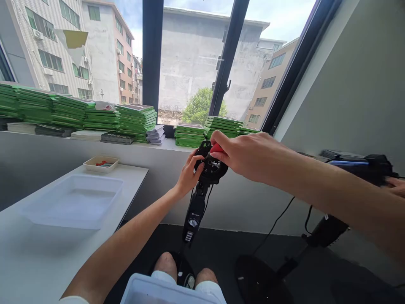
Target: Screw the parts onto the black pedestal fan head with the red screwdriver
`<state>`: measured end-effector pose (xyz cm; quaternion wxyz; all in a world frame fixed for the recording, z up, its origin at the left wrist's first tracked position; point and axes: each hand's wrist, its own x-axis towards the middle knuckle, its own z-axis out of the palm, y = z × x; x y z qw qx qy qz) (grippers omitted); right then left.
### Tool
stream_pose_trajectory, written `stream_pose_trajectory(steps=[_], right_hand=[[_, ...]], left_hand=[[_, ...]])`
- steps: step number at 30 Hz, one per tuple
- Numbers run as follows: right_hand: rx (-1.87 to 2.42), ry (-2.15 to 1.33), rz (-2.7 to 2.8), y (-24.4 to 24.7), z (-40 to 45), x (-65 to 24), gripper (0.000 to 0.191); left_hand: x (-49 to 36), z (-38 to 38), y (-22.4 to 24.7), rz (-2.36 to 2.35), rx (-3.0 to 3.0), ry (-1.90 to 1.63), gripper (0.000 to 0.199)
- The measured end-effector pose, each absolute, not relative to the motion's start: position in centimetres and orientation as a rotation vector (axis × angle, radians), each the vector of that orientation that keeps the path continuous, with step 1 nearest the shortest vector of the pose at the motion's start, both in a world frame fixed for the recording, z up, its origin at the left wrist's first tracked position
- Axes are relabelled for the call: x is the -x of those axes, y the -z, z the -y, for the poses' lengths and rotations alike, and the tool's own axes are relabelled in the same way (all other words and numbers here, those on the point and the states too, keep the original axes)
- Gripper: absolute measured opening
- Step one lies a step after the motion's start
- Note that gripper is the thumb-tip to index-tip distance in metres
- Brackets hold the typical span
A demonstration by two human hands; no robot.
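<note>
A black stand [195, 211] rises from the floor between my knees, topped by a round black head [211, 166] with small metal parts on its face. My left hand [187, 175] grips the left rim of that head. My right hand [245, 156] reaches across from the right and pinches a small red-handled tool [216, 148] against the top of the head. A thin black cable hangs down beside the stand.
A white table with a clear plastic tray [72, 200] and a small beige dish [100, 164] stands at left. Green stacks [136, 122] line the window sill. A second black stand [325, 230] is at right, with another person's fingers [397, 185] at the edge. A white bin [158, 291] rests on my lap.
</note>
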<state>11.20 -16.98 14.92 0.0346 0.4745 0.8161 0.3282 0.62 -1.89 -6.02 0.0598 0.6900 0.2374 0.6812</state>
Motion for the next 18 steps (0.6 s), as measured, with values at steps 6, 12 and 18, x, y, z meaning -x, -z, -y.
stream_pose_trajectory(steps=[6, 12, 18], right_hand=[[-1.407, -1.185, -2.505, -14.40, 17.47, -11.01, 0.045], [-1.307, -1.304, -2.442, -14.23, 17.78, -10.97, 0.047], [-1.248, -1.019, -2.612, -14.13, 17.66, -11.05, 0.033]], left_hand=[[-0.60, 2.12, 5.84, -0.697, -2.107, -2.042, 0.022], [-1.24, 2.21, 6.17, -0.713, -2.102, -2.021, 0.025], [-1.28, 2.20, 6.42, -0.715, -2.092, -1.992, 0.030]])
